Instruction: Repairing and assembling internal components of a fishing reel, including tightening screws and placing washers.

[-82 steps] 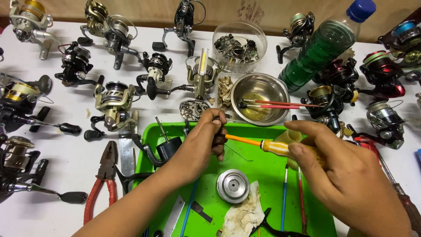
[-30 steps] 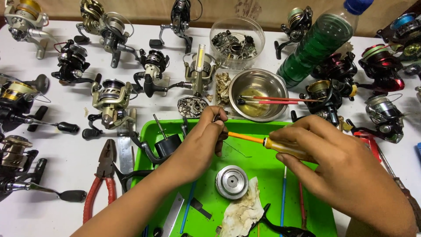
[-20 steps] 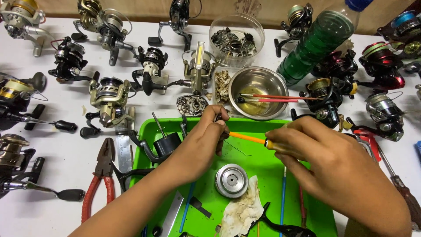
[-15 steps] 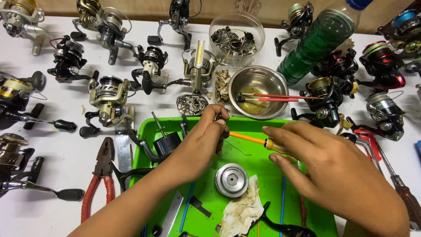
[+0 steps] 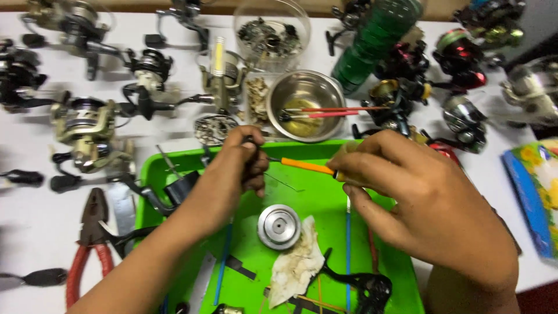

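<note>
Now I am pinching a small dark part [image 5: 251, 141] in my left hand [image 5: 235, 174] while my right hand [image 5: 407, 197] is gripping the orange-handled screwdriver [image 5: 305, 167] over the green tray's [image 5: 152, 168] far edge

One camera sits on the person's head. It looks down and forward at the table [image 5: 35, 232] from close up. The green tray [image 5: 325, 197] fills the middle. No second view.
</note>
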